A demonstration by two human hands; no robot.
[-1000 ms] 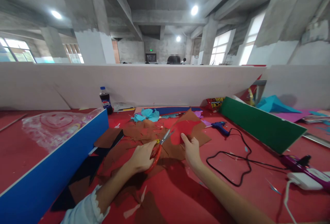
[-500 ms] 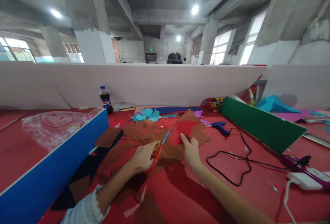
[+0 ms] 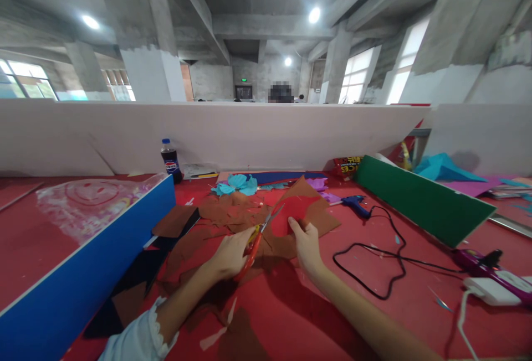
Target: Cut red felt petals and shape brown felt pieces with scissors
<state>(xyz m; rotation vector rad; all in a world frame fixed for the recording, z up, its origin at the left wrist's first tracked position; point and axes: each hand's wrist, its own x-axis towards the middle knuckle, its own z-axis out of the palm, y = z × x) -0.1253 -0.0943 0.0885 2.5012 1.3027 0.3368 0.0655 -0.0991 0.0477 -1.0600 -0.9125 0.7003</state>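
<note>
Gripping scissors (image 3: 254,250) in left hand (image 3: 228,253), with fingers curled round the orange and yellow handles; cannot tell which fingers sit inside the loops. Aiming blades up and right, slightly parted, at the left edge of red paper (image 3: 300,206). Cannot tell if touching it.

Pinching red paper at its lower edge with right hand (image 3: 308,242), thumb on top, other fingers partly hidden. Holding it over brown sheet (image 3: 328,217), near the middle of red table (image 3: 415,305).

Have brown scraps (image 3: 233,211) spread behind and around left hand. Have blue paper flower (image 3: 239,184) behind the scraps, with purple paper (image 3: 319,185) further right, just behind brown sheet.

To the right: see blue glue gun (image 3: 354,204) lying on red table, near brown sheet. See black cord (image 3: 432,264) looping in front of it, running toward purple power strip (image 3: 474,264). See white plug (image 3: 492,293) at that strip. See green board (image 3: 419,200) standing on edge, slanted, with snack packet (image 3: 347,166) by its far end.

To the left: see blue board (image 3: 95,250) standing slanted, with clear plastic bag (image 3: 89,197) beyond it. See cola bottle (image 3: 170,163) upright near white partition (image 3: 249,134).
</note>
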